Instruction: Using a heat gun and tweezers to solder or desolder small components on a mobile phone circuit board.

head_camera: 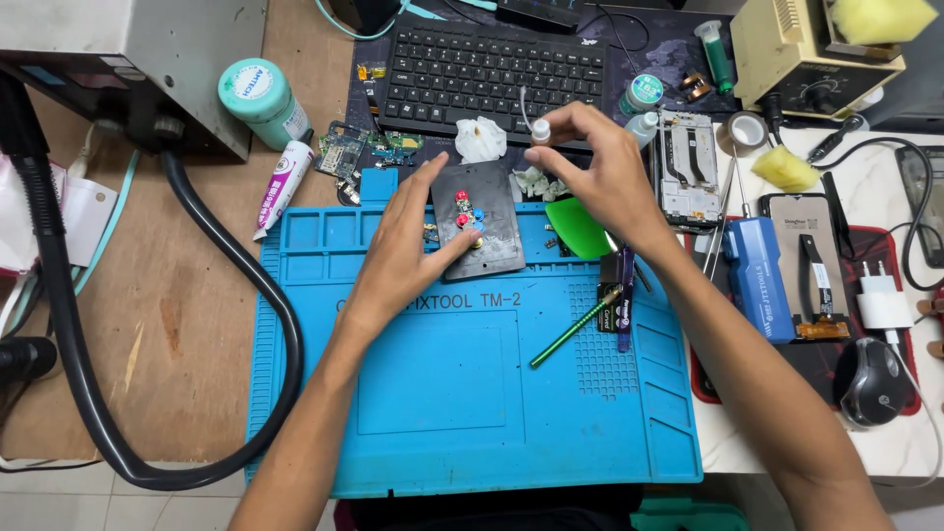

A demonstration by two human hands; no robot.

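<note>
Blue mat (pixel 472 393), green pen (pixel 575 328), black keyboard (pixel 492 69)

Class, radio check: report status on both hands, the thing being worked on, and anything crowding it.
Left hand flat on dark fixture plate on blue mat. Right hand pinching small white dropper bottle above it. Green pry pick beside plate.

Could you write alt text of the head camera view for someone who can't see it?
A person's left hand steadies a dark phone back on a blue repair mat, while the right hand holds a small white dropper bottle above it. A black keyboard lies behind.
</note>
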